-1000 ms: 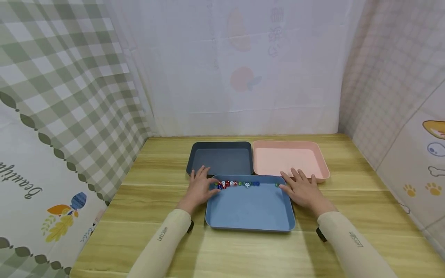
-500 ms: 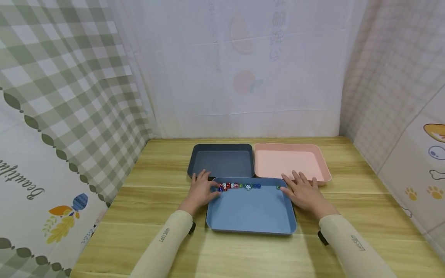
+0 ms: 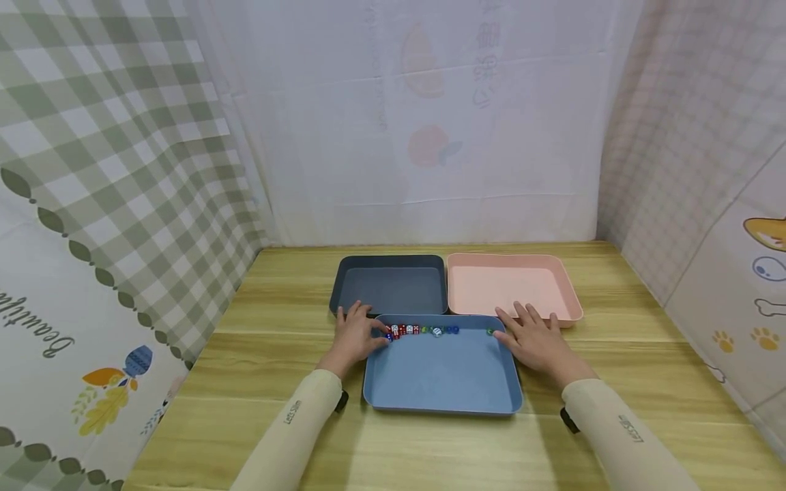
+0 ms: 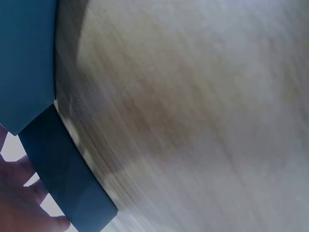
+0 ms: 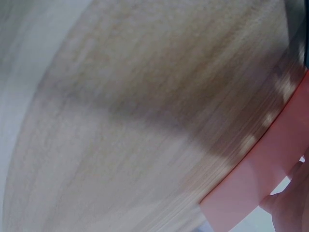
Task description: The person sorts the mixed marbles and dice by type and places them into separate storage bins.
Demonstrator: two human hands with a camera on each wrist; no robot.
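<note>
A shallow light-blue rectangular plastic tray [image 3: 442,402] sits on the pale wooden table [image 3: 258,368], with a row of small coloured dice [image 3: 420,329] lined along its far inner wall. The left hand [image 3: 355,335] lies flat with fingers spread against the tray's far left corner (thumb reaching over toward the dice), gripping nothing. The right hand [image 3: 533,338] rests likewise, fingers extended, at the far right corner. Just behind stand 2 more trays, a dark navy plastic tray [image 3: 344,279] and a pink plastic tray [image 3: 568,290], side by side.

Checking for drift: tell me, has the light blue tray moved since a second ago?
No. The light blue tray sits just as before against the dark tray and pink tray.
</note>
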